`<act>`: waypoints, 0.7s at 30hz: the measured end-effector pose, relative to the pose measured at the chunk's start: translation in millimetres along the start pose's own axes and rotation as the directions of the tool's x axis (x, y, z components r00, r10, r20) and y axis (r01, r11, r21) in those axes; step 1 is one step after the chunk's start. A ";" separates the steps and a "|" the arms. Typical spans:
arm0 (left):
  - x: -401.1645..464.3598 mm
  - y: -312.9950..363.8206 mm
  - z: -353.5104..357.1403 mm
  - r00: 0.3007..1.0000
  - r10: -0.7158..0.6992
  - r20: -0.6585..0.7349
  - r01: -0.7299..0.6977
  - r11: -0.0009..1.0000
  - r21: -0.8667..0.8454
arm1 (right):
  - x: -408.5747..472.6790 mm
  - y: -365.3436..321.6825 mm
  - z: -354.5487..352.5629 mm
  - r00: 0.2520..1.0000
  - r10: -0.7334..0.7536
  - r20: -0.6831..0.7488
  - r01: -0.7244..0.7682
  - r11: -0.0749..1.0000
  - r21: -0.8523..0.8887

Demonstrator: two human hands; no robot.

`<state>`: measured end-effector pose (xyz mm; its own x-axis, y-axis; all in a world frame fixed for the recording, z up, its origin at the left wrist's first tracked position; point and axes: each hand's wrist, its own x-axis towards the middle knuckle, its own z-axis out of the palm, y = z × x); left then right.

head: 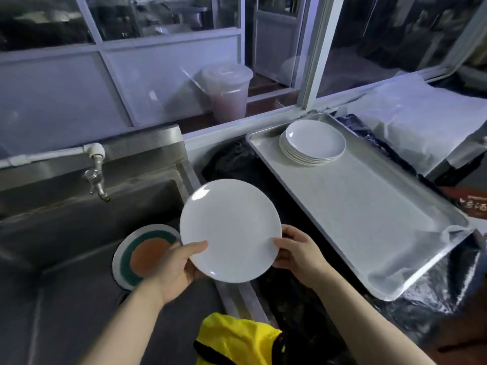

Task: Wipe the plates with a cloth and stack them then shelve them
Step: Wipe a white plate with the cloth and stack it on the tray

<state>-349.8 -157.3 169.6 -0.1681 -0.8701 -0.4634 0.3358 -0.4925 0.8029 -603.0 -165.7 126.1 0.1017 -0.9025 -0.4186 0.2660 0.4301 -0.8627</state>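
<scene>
— Two hands on one white plate [230, 230], see? The left hand [174, 270] has its thumb laid over the near-left rim and the other fingers curled underneath. The right hand [297, 252] pinches the near-right rim, thumb on top, fingers tucked behind.

— Where's the plate, then?

— Held up between both sets of fingers, tilted toward the person, over the edge between the steel sink [66, 233] and the dark counter. Just left of the left fingers a round plate with a green ring and orange middle [143, 255] lies in the sink.

— And the rest?

— Well beyond the right fingertips, a stack of white plates [312, 143] sits at the far end of a metal tray [369, 219]. Near the wrists, below the held plate, there's a yellow cloth [234, 341].
</scene>
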 end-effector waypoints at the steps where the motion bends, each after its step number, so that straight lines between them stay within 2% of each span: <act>1: 10.2 1.2 12.6 1.000 -0.008 -0.008 0.008 1.000 -0.002 | 7.5 -7.3 -14.3 1.000 -0.001 -0.003 0.001 1.000 -0.004; 6: 56.4 7.1 50.3 1.000 0.008 0.006 -0.008 0.997 0.075 | 41.4 -37.7 -74.4 0.996 -0.007 -0.084 0.012 0.999 0.053; 10: 87.5 10.6 55.8 0.999 0.032 -0.040 -0.029 0.995 0.091 | 62.7 -58.4 -112.0 0.980 -0.050 -0.195 0.078 0.987 0.138; 15: 120.9 24.8 58.8 0.992 0.076 -0.103 -0.074 0.997 0.026 | 92.8 -85.4 -138.4 0.924 -0.107 -0.368 0.182 0.967 0.176; 21: 142.9 31.5 63.2 0.988 0.089 -0.129 -0.090 0.996 -0.006 | 143.2 -122.6 -148.6 0.842 -0.092 -0.531 0.263 0.931 0.255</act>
<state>-421.8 -298.4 152.4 -0.0167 -0.9004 -0.4347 0.3551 -0.4118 0.8392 -763.5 -344.2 129.8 -0.4479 -0.7871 -0.4241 0.5190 0.1573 -0.8402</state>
